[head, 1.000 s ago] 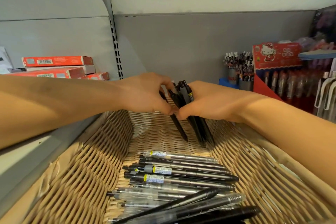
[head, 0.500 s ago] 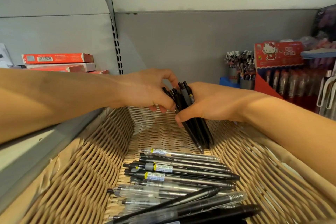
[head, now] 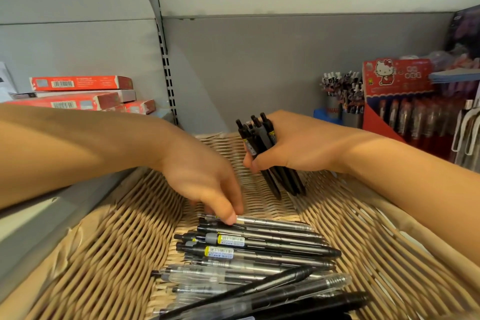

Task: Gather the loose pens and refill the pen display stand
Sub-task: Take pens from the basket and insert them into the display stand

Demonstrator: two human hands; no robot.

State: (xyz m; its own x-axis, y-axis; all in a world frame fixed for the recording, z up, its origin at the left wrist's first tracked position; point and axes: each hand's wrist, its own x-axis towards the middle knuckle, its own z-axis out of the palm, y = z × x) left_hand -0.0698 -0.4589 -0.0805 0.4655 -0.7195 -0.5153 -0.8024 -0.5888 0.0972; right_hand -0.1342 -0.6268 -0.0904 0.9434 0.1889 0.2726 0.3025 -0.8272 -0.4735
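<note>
A: What changes here?

B: The left hand (head: 207, 184) has left the bundle (head: 262, 148) and dropped to the loose pens (head: 259, 247) in the basket (head: 104, 254); its fingertips touch the top clear pen (head: 270, 221), grip not yet closed. The right hand (head: 298, 148) alone clamps the bundle, upright. Gathering continues.

A: Surroundings, obstacles?

B: Red boxes (head: 80, 83) left; pen cups (head: 340, 96) and a red display (head: 397, 78) right. The pens overlap, hindering single picks.
</note>
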